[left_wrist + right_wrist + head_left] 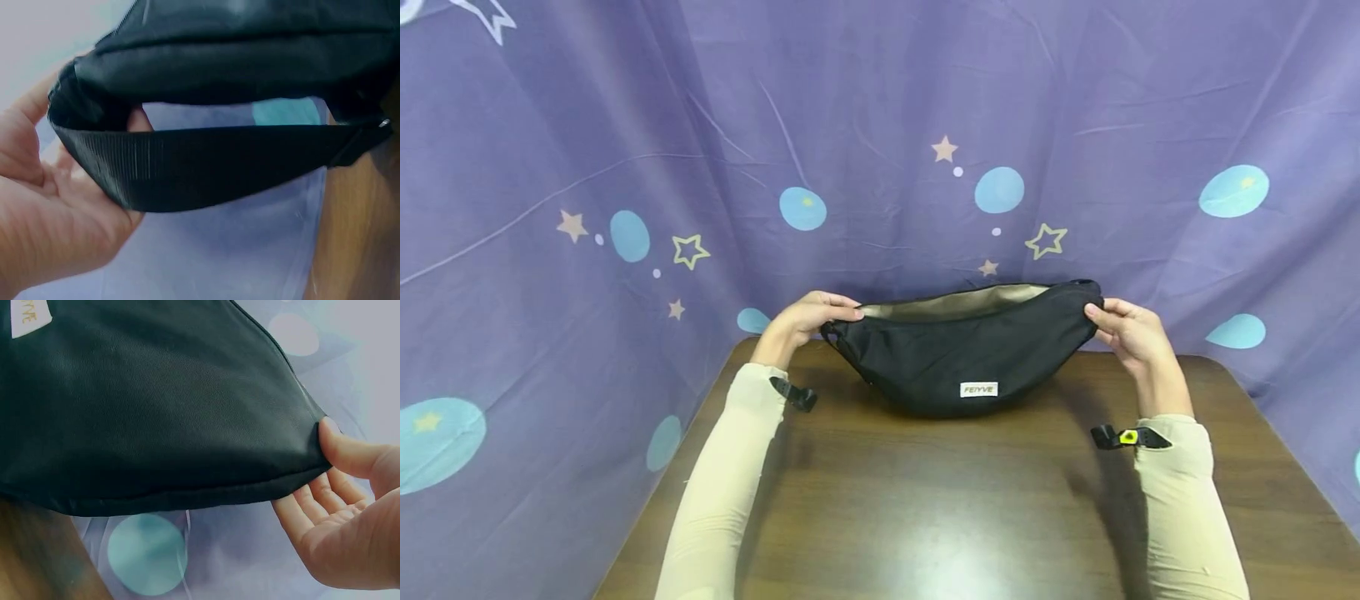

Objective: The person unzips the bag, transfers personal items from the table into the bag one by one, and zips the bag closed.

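A black waist bag (940, 358) with a white label (979, 389) stands upright at the far side of the table. Its top gapes, and a beige lining (977, 302) shows inside. My left hand (816, 315) pinches the bag's left end, thumb on the front edge. In the left wrist view a black strap (219, 165) hangs in a loop beside the palm. At the opposite end, my right hand (1129, 329) pinches the right corner between thumb and fingers. The right wrist view shows the thumb on the front fabric and the fingers behind it. The bag's inner bottom is hidden.
The brown wooden table (880, 508) reaches toward me, with a bright glare near its front. A purple curtain (880, 125) with stars and blue dots hangs close behind the bag and along the left side. Black straps (793, 393) circle both sleeved wrists.
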Demonstrator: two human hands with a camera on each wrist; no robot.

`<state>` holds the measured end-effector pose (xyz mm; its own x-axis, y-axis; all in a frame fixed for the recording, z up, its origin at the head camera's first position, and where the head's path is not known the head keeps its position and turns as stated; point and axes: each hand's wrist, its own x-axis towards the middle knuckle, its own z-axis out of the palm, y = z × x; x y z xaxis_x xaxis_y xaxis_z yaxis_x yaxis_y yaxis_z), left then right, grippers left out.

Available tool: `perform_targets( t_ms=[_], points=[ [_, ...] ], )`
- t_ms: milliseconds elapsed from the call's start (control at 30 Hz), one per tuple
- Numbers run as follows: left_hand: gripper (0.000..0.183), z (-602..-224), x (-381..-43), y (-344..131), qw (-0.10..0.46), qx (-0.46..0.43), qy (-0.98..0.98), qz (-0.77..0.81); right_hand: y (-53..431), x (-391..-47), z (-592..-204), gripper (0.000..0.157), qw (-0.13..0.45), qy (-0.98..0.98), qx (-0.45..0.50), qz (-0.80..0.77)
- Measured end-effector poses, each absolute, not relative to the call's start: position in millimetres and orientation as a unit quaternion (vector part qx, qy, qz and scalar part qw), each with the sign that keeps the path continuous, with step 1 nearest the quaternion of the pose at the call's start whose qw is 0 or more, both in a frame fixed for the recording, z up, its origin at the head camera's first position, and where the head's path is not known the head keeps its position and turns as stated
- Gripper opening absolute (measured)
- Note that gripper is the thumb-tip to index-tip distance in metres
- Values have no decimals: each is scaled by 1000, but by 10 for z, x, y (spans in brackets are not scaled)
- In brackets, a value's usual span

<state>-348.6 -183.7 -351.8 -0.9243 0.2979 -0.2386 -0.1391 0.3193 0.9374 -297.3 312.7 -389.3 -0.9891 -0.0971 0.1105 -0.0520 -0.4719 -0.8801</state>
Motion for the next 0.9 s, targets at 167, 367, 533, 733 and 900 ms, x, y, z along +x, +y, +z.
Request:
perform_targets(
  t_ms=[167, 367, 533, 733, 900],
  points=[
    [36, -3593, -3517, -1903, 197, 74, 799, 563, 3140, -3004, -3967, 28, 52, 525, -82, -846],
    [34, -3644, -3498, -1960, 199, 100, 787, 575, 3163, -3027, -4062, 29, 110, 524, -57, -842],
    [26, -3695, -3480, -1984, 188, 110, 778, 590, 3168, -3057, -4091, 33, 154, 544, -15, -825],
    [29, -3746, -3477, -1953, 142, 117, 768, 614, 3114, -3084, -4099, 33, 174, 549, 42, -816],
    [35, -3774, -3469, -1908, 101, 102, 781, 608, 3029, -3060, -4089, 25, 146, 534, 65, -830]
  ],
)
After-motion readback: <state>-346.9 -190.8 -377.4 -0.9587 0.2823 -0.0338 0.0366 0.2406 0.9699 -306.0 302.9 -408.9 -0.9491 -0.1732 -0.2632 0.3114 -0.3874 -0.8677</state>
